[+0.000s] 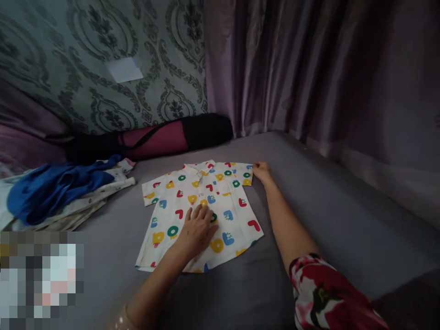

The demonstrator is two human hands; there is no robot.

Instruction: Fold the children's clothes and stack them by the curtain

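A small white short-sleeved shirt (192, 222) with red, yellow, green and blue letter prints lies spread front side up, its collar pointing away from me. My left hand (196, 229) rests on the middle of the shirt front, palm down with the fingers stretched out. At the end of the sleeve on the right, my right hand (261, 172) pinches the cuff between thumb and fingers. The sleeve on the left lies flat, out to the side.
The shirt lies on a grey sheet (330, 220). To the left is a heap of clothes with a blue garment (58, 185) on top. A long black and maroon bag (158, 140) lies along the patterned wall; purple curtains (292, 68) hang at the right.
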